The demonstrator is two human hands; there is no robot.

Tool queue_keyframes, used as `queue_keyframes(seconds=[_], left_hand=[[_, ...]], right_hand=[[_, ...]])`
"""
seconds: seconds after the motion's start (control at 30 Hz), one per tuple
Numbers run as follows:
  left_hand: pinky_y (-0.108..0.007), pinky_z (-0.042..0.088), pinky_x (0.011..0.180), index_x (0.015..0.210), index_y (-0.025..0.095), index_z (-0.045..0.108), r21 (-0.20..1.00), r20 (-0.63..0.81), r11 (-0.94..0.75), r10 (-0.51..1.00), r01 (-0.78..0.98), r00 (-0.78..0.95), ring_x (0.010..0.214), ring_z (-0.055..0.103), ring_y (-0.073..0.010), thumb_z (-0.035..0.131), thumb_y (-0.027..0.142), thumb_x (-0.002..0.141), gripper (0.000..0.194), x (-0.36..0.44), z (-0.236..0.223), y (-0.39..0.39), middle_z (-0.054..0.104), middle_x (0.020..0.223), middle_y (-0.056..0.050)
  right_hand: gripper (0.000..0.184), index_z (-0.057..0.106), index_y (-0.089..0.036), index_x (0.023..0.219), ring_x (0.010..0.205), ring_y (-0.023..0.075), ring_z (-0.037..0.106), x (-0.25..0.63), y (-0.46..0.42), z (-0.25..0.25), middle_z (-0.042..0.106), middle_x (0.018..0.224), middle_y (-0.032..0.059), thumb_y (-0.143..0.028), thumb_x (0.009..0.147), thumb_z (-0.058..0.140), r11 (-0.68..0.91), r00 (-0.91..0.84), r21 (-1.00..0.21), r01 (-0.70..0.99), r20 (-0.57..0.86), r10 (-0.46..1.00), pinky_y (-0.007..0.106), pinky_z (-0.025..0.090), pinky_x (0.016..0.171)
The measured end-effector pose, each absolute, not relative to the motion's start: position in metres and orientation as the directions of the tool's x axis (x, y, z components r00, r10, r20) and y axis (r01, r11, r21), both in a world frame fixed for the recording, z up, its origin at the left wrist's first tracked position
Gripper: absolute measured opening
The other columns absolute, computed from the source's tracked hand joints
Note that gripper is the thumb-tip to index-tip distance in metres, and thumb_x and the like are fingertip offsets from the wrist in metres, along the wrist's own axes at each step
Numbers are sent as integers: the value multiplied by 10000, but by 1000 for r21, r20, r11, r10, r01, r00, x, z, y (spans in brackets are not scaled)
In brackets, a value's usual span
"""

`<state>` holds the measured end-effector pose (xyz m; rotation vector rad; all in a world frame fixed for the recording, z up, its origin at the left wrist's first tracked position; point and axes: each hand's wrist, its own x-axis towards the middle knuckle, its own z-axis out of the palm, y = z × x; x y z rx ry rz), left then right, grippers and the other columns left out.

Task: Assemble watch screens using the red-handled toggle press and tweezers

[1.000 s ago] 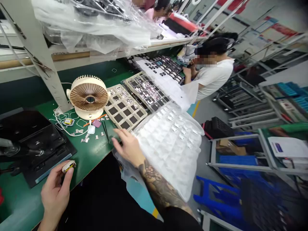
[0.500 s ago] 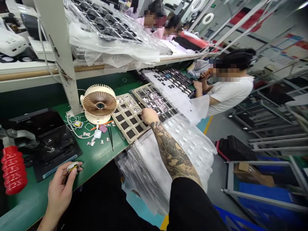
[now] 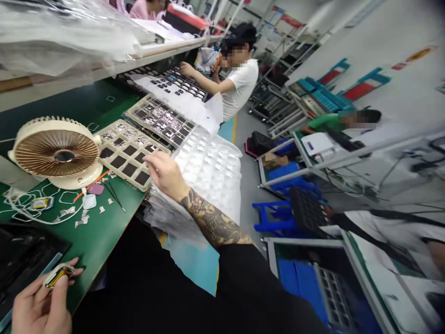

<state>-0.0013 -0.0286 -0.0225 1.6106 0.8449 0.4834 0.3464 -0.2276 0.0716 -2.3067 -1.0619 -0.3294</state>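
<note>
At the lower left, my left hand (image 3: 45,299) grips a small rounded device case (image 3: 58,277), open on one side with a yellow part inside. It looks like a watch case, held above the edge of the green bench. My right hand (image 3: 167,175) hovers at the near right edge of a beige compartment tray (image 3: 134,182). Its fingers are curled with the tips together; anything between them is too small to make out. Small silvery parts fill some of the tray's far compartments, and dark pads line others. A second tray (image 3: 141,121) with pinkish-silver parts lies just behind.
A cream fan (image 3: 62,153) stands left of the trays. Near it lie tweezers (image 3: 114,197), a white cable and scattered small parts. Right of the trays, a white moulded sheet (image 3: 208,162) overhangs the bench. Co-workers sit farther back and to the right.
My view has swung right, so the bench things appear farther left. My right hand has drawn back from the tray's compartments toward its near edge. My left hand still holds the device case.
</note>
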Motion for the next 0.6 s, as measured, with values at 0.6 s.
queue_keyframes(seconds=[0.6], left_hand=[[-356,550,891,1160,230,828,944,45,-193,877,266,478,958,698,-241,668,390,1096,235,-23,14,-43,772,1061,-89]], right_hand=[[142,851,-273,1093,871,190,769,166,-100,9,802,980,48,-224,1050,725,198,309,-910,364,318,896,356,655,817]])
